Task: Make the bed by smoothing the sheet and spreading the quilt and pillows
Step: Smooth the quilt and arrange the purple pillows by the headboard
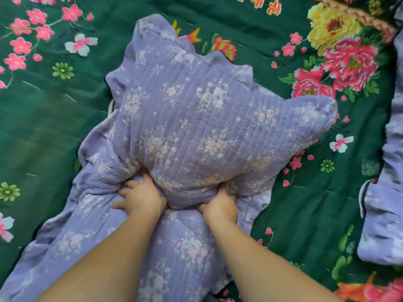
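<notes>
A lilac quilted pillow (196, 118) with a pale flower print and a ruffled edge lies in the middle of the dark green flowered sheet (54, 127). My left hand (141, 197) grips its near lower edge, fingers curled into the fabric. My right hand (220, 203) grips the same edge a little to the right, its fingertips buried in the folds. Below my hands, more of the same lilac quilted fabric (91, 247) runs bunched toward the lower left under my forearms.
At the right edge lies another lilac flowered piece of bedding (386, 214), partly out of frame. The green sheet with pink and yellow flowers spreads on all sides, with light creases at the left.
</notes>
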Demonstrator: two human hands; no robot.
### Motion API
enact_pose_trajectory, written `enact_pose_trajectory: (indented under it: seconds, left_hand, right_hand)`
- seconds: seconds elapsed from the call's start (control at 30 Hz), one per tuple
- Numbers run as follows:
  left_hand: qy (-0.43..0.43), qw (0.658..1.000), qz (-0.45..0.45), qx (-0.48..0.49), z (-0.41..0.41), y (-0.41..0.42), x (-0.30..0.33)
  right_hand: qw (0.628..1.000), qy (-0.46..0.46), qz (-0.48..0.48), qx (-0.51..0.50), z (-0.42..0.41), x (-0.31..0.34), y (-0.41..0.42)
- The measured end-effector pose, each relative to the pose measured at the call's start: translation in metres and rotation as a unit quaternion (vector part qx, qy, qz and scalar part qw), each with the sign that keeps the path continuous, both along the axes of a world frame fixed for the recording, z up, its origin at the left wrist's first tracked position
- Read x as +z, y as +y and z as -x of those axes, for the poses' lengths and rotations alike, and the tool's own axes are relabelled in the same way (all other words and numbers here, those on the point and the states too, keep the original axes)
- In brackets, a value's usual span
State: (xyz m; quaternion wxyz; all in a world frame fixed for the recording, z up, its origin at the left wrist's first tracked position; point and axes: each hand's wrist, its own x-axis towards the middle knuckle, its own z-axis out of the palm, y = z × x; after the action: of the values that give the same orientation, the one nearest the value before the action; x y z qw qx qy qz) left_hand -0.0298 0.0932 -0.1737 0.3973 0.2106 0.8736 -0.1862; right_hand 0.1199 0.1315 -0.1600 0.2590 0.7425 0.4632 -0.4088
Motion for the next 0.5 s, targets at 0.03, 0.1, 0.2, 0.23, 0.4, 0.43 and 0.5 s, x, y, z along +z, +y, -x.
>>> enact_pose_trajectory:
  seconds: [0.03,0.1,0.2,0.23,0.4,0.43,0.5]
  left_hand:
    - [0.004,1.000,-0.001,0.003,0.000,0.001,-0.001]
    - [0.009,1.000,-0.006,0.012,-0.002,0.003,-0.002]
    - [0.015,0.999,-0.015,0.026,-0.003,0.005,-0.003]
    - [0.018,0.999,-0.019,0.027,-0.003,0.006,-0.004]
    - [0.028,0.999,-0.023,0.018,-0.003,0.003,-0.009]
    - [0.029,0.999,-0.023,0.017,-0.002,0.004,-0.009]
    - [0.031,0.999,-0.025,0.017,-0.001,0.004,-0.011]
  right_hand:
    - [1.000,0.000,0.002,0.002,-0.001,-0.005,0.001]
    - [1.000,-0.005,0.000,-0.010,-0.002,-0.014,0.004]
    - [0.999,-0.002,-0.031,-0.031,-0.001,-0.024,0.002]
    - [0.999,0.011,-0.045,-0.025,-0.001,-0.028,0.001]
    - [0.998,-0.037,-0.047,-0.030,0.000,-0.044,0.003]
    - [0.998,-0.039,-0.049,-0.018,0.001,-0.045,0.004]
    - [0.998,-0.041,-0.044,0.008,0.002,-0.047,0.005]
